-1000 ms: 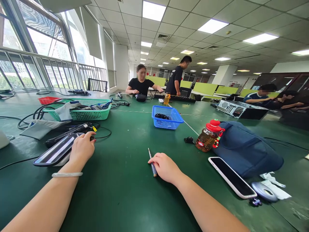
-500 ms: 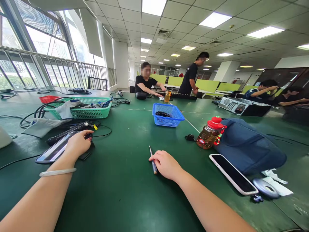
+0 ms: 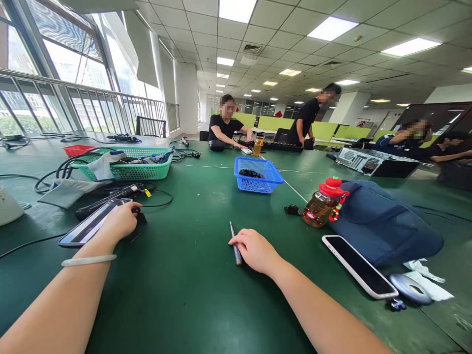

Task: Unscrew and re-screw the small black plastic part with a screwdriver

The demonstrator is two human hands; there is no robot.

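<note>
My left hand (image 3: 120, 223) is closed on a small black object (image 3: 139, 214) at the far end of a tablet-like device (image 3: 90, 226) with a lit screen. My fingers hide much of that object, so its kind is unclear. A thin screwdriver (image 3: 236, 250) with a metal shaft and a bluish handle lies on the green table (image 3: 184, 295), shaft pointing away from me. The curled fingers of my right hand (image 3: 256, 250) are closed on its handle from the right side.
Ahead stands a blue basket (image 3: 258, 184) with black parts inside. Left are a green basket (image 3: 140, 171), a grey cloth (image 3: 68, 191) and cables. To the right are a red-lidded bottle (image 3: 320, 209), a blue bag (image 3: 387, 221), a phone (image 3: 357, 265) and a mouse (image 3: 411, 288). Several people are farther back.
The view has shifted slightly. My left hand and the black object have turned a little; my right hand stays on the screwdriver. The standing person in the background has moved right.
</note>
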